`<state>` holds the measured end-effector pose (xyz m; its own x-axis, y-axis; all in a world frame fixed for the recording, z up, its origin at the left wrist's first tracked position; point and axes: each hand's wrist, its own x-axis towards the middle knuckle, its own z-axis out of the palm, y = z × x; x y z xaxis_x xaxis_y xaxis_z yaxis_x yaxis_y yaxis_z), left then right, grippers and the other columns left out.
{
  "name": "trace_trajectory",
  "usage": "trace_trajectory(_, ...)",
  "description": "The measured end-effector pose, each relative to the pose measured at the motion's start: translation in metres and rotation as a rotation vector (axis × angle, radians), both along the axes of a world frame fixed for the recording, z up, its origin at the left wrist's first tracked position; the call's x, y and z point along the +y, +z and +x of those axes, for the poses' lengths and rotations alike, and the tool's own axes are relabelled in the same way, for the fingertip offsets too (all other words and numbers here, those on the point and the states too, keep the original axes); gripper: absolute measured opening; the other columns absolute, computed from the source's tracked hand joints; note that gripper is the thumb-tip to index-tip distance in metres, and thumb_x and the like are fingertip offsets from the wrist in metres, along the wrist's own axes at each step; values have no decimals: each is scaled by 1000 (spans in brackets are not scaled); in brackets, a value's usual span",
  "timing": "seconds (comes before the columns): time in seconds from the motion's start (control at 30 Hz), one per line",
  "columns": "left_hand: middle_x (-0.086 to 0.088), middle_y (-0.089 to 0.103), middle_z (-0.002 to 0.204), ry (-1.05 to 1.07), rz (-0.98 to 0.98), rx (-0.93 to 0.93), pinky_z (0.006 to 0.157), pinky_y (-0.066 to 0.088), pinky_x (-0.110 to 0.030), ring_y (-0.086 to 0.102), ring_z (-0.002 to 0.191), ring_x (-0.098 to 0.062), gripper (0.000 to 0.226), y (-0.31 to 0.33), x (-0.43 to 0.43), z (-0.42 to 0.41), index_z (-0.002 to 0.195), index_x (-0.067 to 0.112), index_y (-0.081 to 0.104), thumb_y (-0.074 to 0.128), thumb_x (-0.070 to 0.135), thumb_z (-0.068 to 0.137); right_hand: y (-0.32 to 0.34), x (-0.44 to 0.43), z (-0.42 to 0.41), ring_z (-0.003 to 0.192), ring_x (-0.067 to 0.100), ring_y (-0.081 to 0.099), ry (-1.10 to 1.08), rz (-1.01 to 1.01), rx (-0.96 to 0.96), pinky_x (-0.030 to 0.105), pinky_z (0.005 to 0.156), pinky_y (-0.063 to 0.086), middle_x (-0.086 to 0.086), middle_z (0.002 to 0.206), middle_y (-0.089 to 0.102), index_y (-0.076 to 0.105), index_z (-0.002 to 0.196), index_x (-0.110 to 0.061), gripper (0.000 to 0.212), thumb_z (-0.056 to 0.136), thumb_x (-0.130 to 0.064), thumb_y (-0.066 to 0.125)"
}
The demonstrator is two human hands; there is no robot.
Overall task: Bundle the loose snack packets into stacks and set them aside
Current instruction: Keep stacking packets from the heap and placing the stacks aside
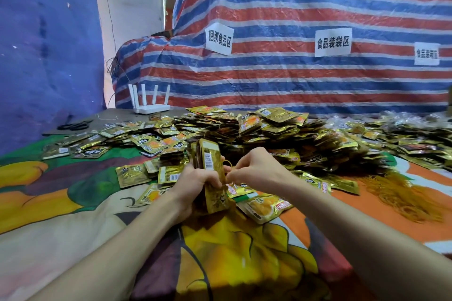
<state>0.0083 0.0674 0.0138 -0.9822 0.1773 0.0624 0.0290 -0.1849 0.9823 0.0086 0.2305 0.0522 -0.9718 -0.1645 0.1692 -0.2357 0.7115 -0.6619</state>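
Cartoon cloth [73,203] w/ loose pkts [256,129]: your left hand [193,179] grips upright stack [211,161], right hand [254,168] pinches band [228,169]. Foil prob slick, light, so squeeze mid-stack.

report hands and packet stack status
Left hand grips upright stack of gold foil snack packets. Right hand pinches thin yellow elastic band at its edge. Loose packets heaped behind.

left hand [193,182] gripping packet stack [212,173]; right hand [254,170] pinching band [228,163]
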Motion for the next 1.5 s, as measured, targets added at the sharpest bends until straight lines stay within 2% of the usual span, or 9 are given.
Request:
trace_trajectory(0.13,-16,70,119,-2,-17,62,80,60,-48,71,94,-30,55,10,11,-2,118,6,63,46,-25,75,8,40,1,55,11,61,-137,123,75,23,48,45,2,65,68,75,75,-9,18,84,-24,72)
trace_trajectory(0.3,-13,73,114,-27,-74,113,71,59,-40,74,86,-24,53,18,24,-2,116,6,64,49,-22,73,24,131,5,67,29,52,-508,521,111,31,58,41,6,68,49,43,69,-12,23,84,-11,60)
trace_trajectory(0.43,-15,74,107,-90,-80,132,68,59,-36,74,81,-22,57,18,31,2,113,6,65,59,-10,59,23,187,9,77,32,54,-751,698,106,35,67,45,6,78,54,49,82,-11,8,88,-8,54)
trace_trajectory(0.77,-19,73,107,-75,-74,107,66,60,-38,74,82,-24,67,13,22,-3,114,5,65,57,-3,48,24,156,11,91,32,58,-654,811,-122,41,90,53,5,92,57,51,86,-15,11,88,-26,53)
trace_trajectory(0.9,-22,72,107,-69,-45,106,62,60,-35,74,78,-23,55,14,10,-5,113,4,65,55,-16,63,33,110,6,78,25,59,-463,664,55,39,79,52,2,82,60,57,87,-12,7,91,-14,51)
trace_trajectory(1.0,-18,74,106,-53,0,89,63,61,-38,75,81,-25,55,15,-2,-7,113,6,65,55,-13,63,32,69,1,96,19,69,-116,341,112,37,90,57,2,103,74,76,106,-12,31,90,-1,52)
trace_trajectory(1.13,-12,75,112,-35,41,52,77,60,-48,74,96,-29,57,13,-24,-12,119,9,65,46,-17,72,21,14,-2,85,4,72,248,-47,144,19,80,57,0,94,77,77,101,-11,16,91,-2,68)
trace_trajectory(1.27,-18,74,97,-83,112,-52,80,58,-53,73,87,-30,61,3,-44,-12,110,7,73,58,-7,52,1,-22,-17,86,13,75,237,-281,174,33,79,61,7,92,78,64,104,-8,19,88,-3,74)
trace_trajectory(1.5,-19,70,92,-102,168,-100,69,57,-43,72,80,-30,53,-7,-61,-22,99,7,76,56,-6,52,-32,-45,-36,77,4,71,162,-311,335,19,70,58,-4,82,75,71,93,-12,21,79,-13,86)
